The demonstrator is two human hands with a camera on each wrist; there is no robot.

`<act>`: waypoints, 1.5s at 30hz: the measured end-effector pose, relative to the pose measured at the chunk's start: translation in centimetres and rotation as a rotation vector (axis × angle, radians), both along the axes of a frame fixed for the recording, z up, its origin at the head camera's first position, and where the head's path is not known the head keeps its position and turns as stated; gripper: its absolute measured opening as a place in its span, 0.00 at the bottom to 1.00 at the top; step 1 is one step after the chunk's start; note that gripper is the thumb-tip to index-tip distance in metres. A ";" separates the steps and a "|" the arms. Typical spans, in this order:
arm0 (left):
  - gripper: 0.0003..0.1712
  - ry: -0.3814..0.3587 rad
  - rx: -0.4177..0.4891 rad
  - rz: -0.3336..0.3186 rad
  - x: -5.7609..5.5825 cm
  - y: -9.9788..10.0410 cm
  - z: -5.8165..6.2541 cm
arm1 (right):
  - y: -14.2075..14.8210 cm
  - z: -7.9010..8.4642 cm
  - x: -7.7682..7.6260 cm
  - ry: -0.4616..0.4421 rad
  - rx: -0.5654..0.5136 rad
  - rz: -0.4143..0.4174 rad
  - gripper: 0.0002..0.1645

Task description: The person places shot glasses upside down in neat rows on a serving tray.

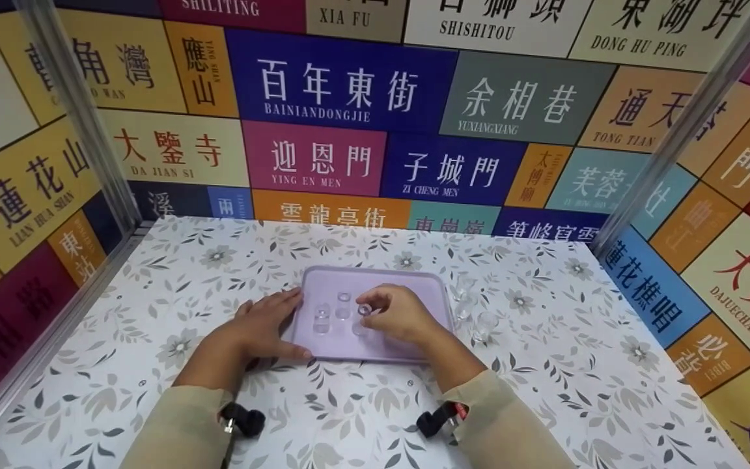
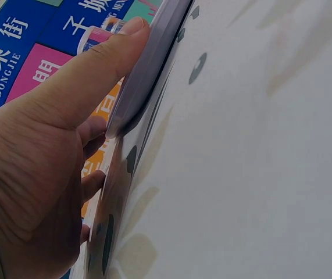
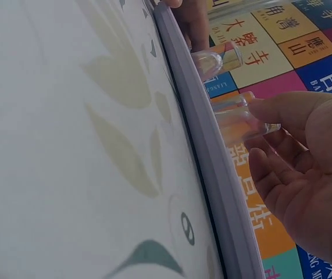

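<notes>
A pale purple tray (image 1: 407,277) lies on the table with three small clear glasses on it. My left hand (image 1: 251,329) rests along the tray's left side, its fingers extended and its thumb (image 2: 110,55) lying over the rim. On the front part of the tray, my right hand (image 1: 404,316) pinches one clear glass (image 3: 232,119) near its top between thumb and fingers. To the left of that glass stand a second glass (image 1: 343,306) and, closer to my left hand, a third glass (image 1: 321,320).
Several clear glasses (image 1: 484,326) are grouped on the floral tablecloth (image 1: 362,404) just right of the tray. Behind the table rises a wall of colourful sign panels (image 1: 342,85), with metal posts (image 1: 648,150) at the corners.
</notes>
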State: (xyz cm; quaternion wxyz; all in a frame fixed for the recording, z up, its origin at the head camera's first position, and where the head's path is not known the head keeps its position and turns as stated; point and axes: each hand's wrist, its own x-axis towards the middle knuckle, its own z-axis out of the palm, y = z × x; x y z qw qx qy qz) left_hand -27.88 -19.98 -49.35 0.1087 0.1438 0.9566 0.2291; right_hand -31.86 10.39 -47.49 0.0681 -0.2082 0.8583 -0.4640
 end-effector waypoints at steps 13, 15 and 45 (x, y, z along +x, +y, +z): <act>0.74 -0.004 0.006 -0.006 0.0 0.0 0.3 | 0.0 -0.1 0.3 -0.022 -0.020 -0.016 0.20; 0.74 -0.011 0.004 -0.004 0.0 0.1 0.3 | 0.1 0.0 0.3 -0.025 -0.028 -0.011 0.21; 0.73 0.012 0.018 -0.006 0.0 0.1 -0.3 | 14.4 5.2 1.1 0.005 -0.096 -0.228 0.31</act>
